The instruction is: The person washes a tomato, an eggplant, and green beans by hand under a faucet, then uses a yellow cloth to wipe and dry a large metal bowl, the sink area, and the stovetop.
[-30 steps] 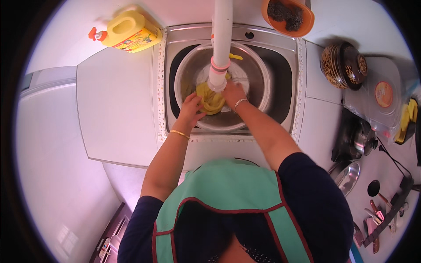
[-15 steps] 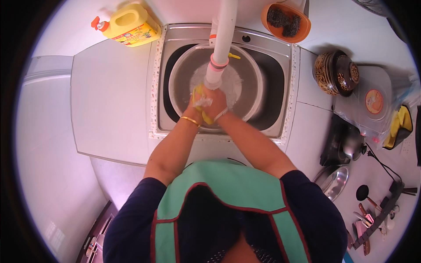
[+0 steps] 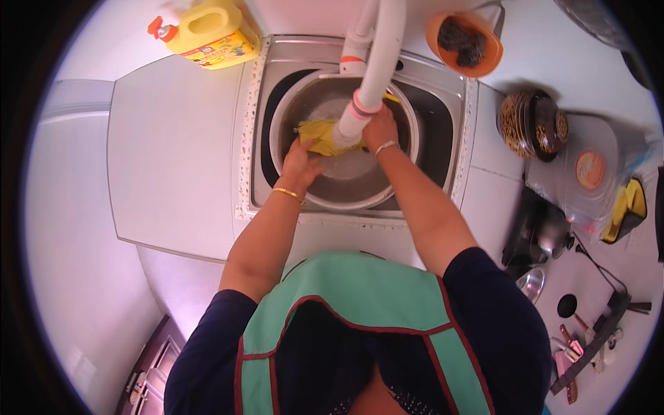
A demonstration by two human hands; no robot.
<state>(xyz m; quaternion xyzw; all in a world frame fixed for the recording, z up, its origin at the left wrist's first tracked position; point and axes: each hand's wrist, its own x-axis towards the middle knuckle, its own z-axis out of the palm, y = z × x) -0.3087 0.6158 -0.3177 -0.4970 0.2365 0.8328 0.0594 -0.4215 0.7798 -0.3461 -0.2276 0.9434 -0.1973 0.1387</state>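
A wet yellow cloth (image 3: 317,135) lies spread under the white tap pipe (image 3: 382,62), inside a round metal basin (image 3: 277,117). My left hand (image 3: 299,167) is at the cloth's left end, fingertips against its edge and the thumb side spread apart. On the other side of the pipe, my right hand (image 3: 379,129) is curled at the cloth's right end; the pipe hides some of its fingers. Cloudy water shows in the basin around the cloth. A small yellow piece (image 3: 392,97) sticks out at the basin's far right rim.
The basin sits in a steel sink (image 3: 443,104). A yellow pump jug (image 3: 218,34) stands at the far left, and an orange holder (image 3: 465,45) with wire scourers at the far right. On the right are a patterned lidded pot (image 3: 532,124), a clear container (image 3: 588,162) and hanging utensils (image 3: 568,306).
My hands were together on the bunched cloth below the pipe. They have parted, the left drawing left and the right going right, and the cloth has spread out between them.
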